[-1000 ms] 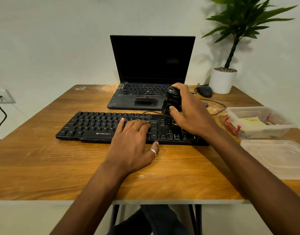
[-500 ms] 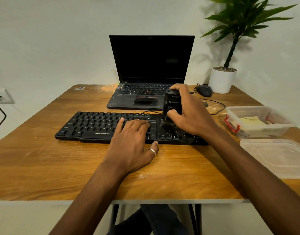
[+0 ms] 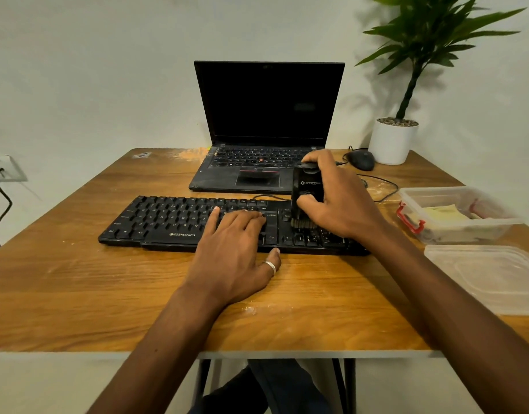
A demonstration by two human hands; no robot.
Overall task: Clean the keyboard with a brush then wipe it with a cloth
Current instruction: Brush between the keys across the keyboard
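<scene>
A black keyboard (image 3: 167, 218) lies across the middle of the wooden table (image 3: 78, 294). My left hand (image 3: 233, 252) rests flat on its right-centre keys, fingers spread, holding nothing. My right hand (image 3: 344, 201) grips a black block-shaped brush (image 3: 306, 186) upright, its pale bristles pressed on the keys at the keyboard's right part. A yellowish cloth (image 3: 442, 212) lies inside a clear plastic box (image 3: 466, 231) at the right.
An open black laptop (image 3: 266, 127) stands behind the keyboard. A black mouse (image 3: 361, 159) and a white potted plant (image 3: 396, 141) are at the back right. The box's clear lid (image 3: 493, 276) lies near the right front edge. A wall socket (image 3: 6, 168) with a cable is on the left.
My right hand has brought the brush down from a tilted pose above the keys to upright with bristles on the keyboard's right side. My left hand has stayed in place.
</scene>
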